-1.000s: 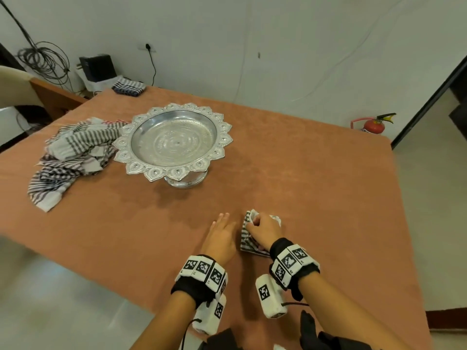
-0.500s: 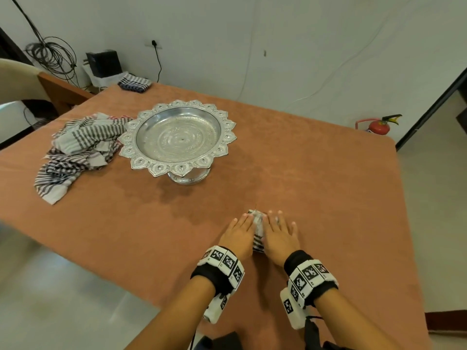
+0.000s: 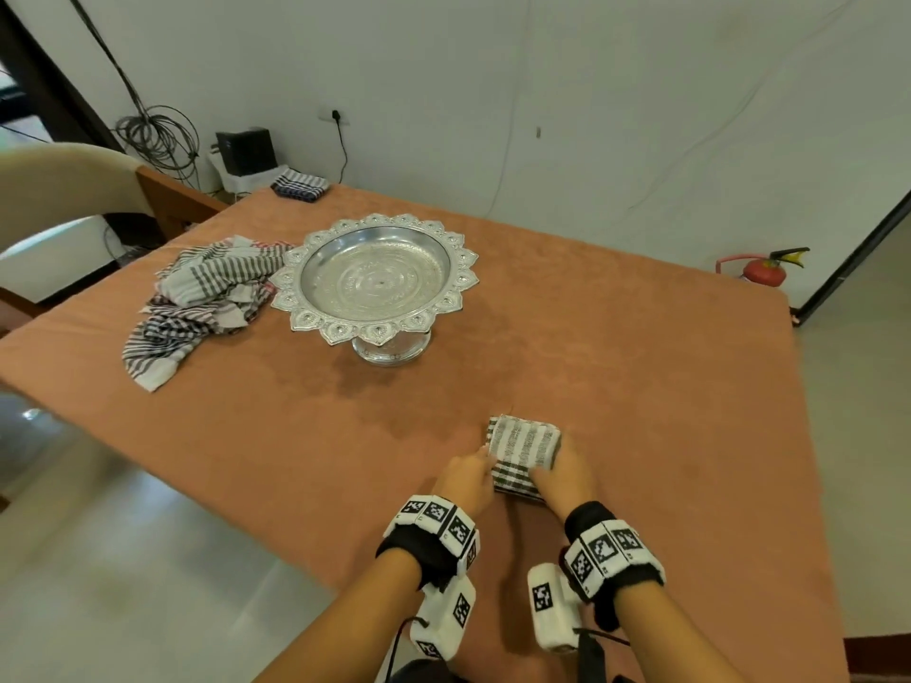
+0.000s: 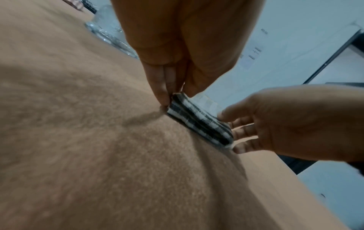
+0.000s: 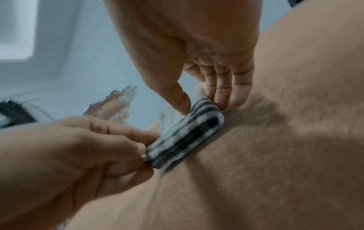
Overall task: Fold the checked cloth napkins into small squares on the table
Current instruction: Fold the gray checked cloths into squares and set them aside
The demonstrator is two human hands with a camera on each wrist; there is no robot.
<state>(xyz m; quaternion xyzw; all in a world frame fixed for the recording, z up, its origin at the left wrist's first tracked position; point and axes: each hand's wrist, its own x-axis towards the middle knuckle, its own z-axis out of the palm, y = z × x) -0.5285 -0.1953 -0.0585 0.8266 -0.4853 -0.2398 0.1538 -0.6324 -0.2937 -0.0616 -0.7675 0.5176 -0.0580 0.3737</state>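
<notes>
A small folded checked napkin (image 3: 525,448) lies on the orange table (image 3: 616,367) near its front edge. My left hand (image 3: 485,458) pinches the napkin's left side. My right hand (image 3: 554,463) holds its right side. In the left wrist view the left hand (image 4: 173,96) pinches one end of the layered napkin (image 4: 199,123). In the right wrist view the right hand (image 5: 202,102) has its thumb on top of the napkin (image 5: 187,137) and its fingers against the far edge. I cannot tell whether the napkin is raised off the table.
A silver pedestal tray (image 3: 374,333) stands at the middle left of the table. A heap of unfolded striped napkins (image 3: 207,298) lies to its left. A folded dark napkin (image 3: 300,185) sits at the far corner. A chair (image 3: 59,184) stands at the left and a fire extinguisher (image 3: 764,271) on the floor at the right.
Both hands lay flat on the napkin half a second ago. They have slid off its top to its sides and now pinch it, which leaves the top face uncovered.
</notes>
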